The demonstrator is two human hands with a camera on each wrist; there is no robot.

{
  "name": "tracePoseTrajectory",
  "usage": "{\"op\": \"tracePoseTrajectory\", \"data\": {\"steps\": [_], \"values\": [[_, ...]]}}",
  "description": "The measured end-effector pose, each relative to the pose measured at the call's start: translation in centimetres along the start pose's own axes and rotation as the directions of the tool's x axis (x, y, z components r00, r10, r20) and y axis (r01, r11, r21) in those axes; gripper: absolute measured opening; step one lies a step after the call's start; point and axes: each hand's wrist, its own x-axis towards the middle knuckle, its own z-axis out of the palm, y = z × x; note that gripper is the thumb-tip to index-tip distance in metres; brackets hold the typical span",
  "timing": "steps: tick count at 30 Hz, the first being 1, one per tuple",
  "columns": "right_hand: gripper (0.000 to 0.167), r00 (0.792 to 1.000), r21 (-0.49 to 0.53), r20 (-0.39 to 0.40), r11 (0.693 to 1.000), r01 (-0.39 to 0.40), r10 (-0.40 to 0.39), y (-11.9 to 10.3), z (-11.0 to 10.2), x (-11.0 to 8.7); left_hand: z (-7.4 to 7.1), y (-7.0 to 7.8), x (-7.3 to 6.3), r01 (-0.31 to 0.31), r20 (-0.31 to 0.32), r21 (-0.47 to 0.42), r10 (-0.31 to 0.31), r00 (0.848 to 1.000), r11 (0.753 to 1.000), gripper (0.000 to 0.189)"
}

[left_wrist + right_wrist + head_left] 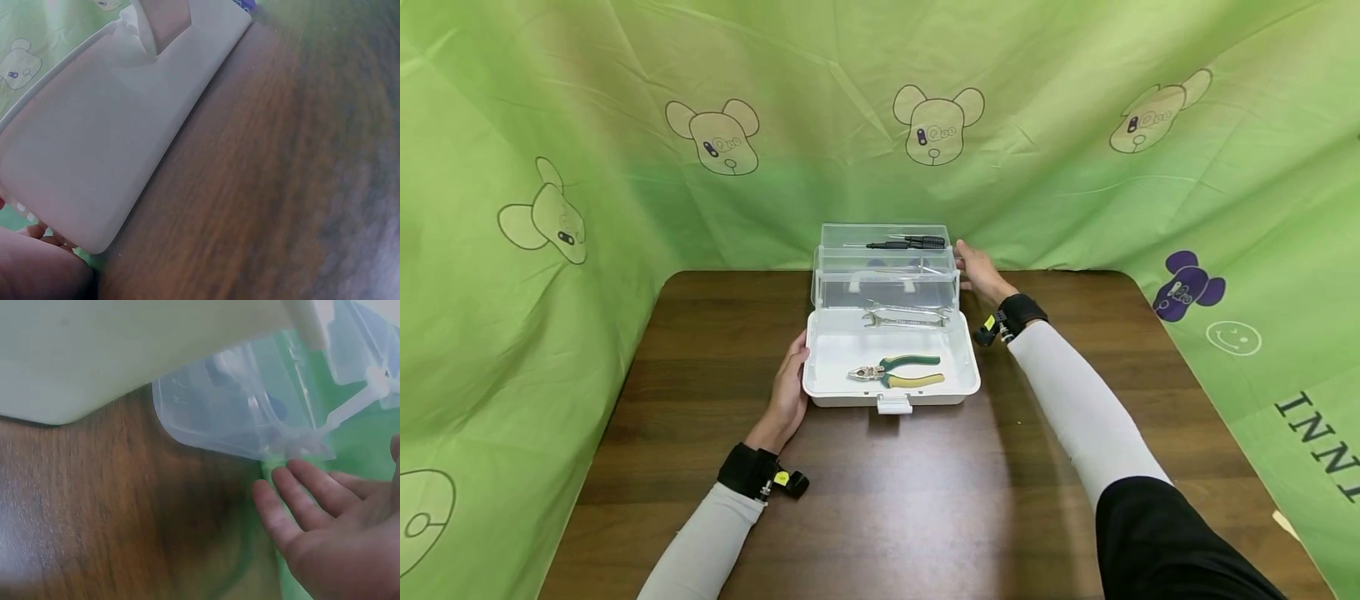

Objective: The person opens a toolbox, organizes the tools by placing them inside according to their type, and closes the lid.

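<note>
A white toolbox [835,354] stands open on the table, its clear tiered trays [850,292] unfolded toward the back. Combination pliers [913,381] with green and yellow handles lie in the base. Two open-ended wrenches [906,322] rest in the tray just behind, and black-handled screwdrivers [925,242] in the topmost one. My left hand [787,387] lies against the box's left side; in the left wrist view its fingertips show at the edge of the white wall [94,137]. My right hand [344,525] has its fingers extended at the right end of the clear plastic lid [212,406].
The box's front latch [894,405] hangs down over its front wall. Brown wooden table [880,517] spreads in front and to both sides. A green cloth [820,125] with bear drawings hangs close behind the box and along the sides.
</note>
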Motion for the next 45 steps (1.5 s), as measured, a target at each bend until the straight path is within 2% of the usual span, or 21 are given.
{"op": "tracePoseTrajectory", "data": {"steps": [4,10,15,19,23,29,41,45], "values": [[0.074,0.997,0.085,0.068,0.996,-0.036,0.030,0.45,-0.23,0.07,0.08,0.07,0.03,0.002,-0.004,-0.003,-0.002,1.000,1.000,0.057],[0.077,0.983,0.142,0.179,0.988,-0.065,0.039,0.90,-0.72,0.59,0.09,0.22,0.01,0.004,-0.012,-0.005,-0.004,1.000,1.000,0.057],[0.074,0.971,0.208,0.234,0.972,-0.106,0.056,0.94,-0.88,0.89,0.12,0.10,0.00,0.006,-0.013,-0.002,-0.006,1.000,1.000,0.056],[0.072,0.968,0.262,0.239,0.955,-0.138,0.074,0.74,-0.70,0.94,0.13,0.10,0.00,0.007,-0.016,-0.008,-0.007,1.000,1.000,0.057],[0.071,0.965,0.271,0.246,0.950,-0.156,0.088,0.71,-0.57,0.65,0.21,-0.07,-0.08,0.021,-0.027,-0.015,-0.021,0.999,1.000,0.057],[0.071,0.962,0.284,0.266,0.948,-0.147,0.069,0.49,-0.58,0.29,0.37,-0.07,-0.21,0.016,-0.032,0.004,-0.016,0.999,1.000,0.057],[0.071,0.983,0.318,0.184,0.946,-0.071,0.011,0.66,-0.39,0.10,0.48,0.08,-0.06,0.001,-0.030,0.016,0.000,1.000,1.000,0.057],[0.068,0.983,0.338,0.179,0.941,-0.024,-0.040,0.46,-0.24,-0.01,0.41,0.04,-0.12,0.006,-0.030,0.021,-0.005,1.000,1.000,0.057]]}}
